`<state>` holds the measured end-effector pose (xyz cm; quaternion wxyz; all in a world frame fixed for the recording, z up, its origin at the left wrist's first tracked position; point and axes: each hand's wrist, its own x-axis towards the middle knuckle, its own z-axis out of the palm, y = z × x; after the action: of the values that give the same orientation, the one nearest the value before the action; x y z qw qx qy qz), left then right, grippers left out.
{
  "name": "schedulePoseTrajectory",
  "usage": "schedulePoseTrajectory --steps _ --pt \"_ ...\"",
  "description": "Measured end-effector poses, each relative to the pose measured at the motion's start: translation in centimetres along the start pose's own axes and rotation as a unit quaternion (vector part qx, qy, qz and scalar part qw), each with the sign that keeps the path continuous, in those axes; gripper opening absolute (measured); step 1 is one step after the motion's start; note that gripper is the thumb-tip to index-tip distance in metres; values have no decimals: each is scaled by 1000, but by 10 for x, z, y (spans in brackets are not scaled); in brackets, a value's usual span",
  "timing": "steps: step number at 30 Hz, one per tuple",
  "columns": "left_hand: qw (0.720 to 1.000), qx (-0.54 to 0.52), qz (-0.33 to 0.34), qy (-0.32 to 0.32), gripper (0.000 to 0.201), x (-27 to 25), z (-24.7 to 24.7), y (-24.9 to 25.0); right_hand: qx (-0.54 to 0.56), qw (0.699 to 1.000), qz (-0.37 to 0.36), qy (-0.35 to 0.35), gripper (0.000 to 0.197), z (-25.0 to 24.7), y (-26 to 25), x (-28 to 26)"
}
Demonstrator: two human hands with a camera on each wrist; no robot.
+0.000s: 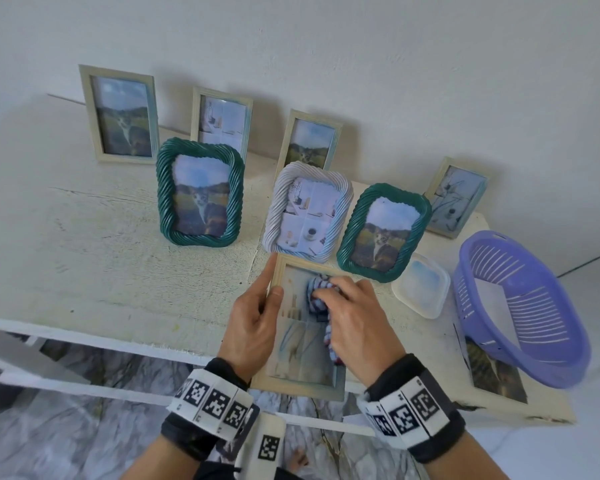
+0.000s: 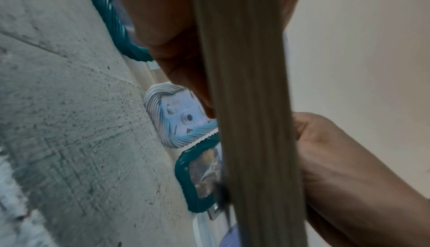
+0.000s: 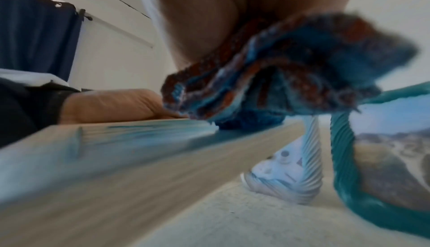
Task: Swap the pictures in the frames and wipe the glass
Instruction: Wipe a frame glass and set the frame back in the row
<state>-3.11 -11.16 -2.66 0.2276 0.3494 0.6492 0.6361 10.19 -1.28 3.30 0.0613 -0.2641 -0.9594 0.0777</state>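
Observation:
A pale wooden picture frame [image 1: 300, 388] is held face up over the table's front edge. My left hand [image 1: 257, 317] grips its left rail, thumb on top [image 2: 244, 104]. My right hand [image 1: 352, 317] presses a bunched blue, white and red cloth [image 1: 317, 296] onto the glass near the frame's top; in the right wrist view the cloth [image 3: 279, 74] is blurred. Behind stand two green twisted frames [image 1: 200, 192] [image 1: 383, 233] with cat photos and a white twisted frame [image 1: 307, 211].
Several pale wooden frames [image 1: 120, 114] lean on the wall at the back. A clear plastic lid [image 1: 421, 285] and a purple basket [image 1: 520, 306] sit to the right, with a loose photo [image 1: 496, 375] under the basket. The white table [image 1: 101, 254] is bare to the left.

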Motion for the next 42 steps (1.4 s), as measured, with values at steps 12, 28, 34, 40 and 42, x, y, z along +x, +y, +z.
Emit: schedulePoseTrajectory --steps 12,28,34,40,42 --pt "1000 5 -8 13 50 8 -7 1 -32 997 -55 -51 44 -1 12 2" --pt "999 -13 -40 16 47 11 -12 2 -33 996 -85 -3 47 0 3 -3" --pt "998 -3 -57 27 47 13 -16 -3 -14 986 -150 -65 38 6 4 -25" --pt "999 0 -45 19 46 14 -10 -1 -39 996 -73 -23 42 1 -1 0" --pt "998 -1 -54 18 46 16 -13 -3 -22 994 -103 -16 40 3 -11 -11"
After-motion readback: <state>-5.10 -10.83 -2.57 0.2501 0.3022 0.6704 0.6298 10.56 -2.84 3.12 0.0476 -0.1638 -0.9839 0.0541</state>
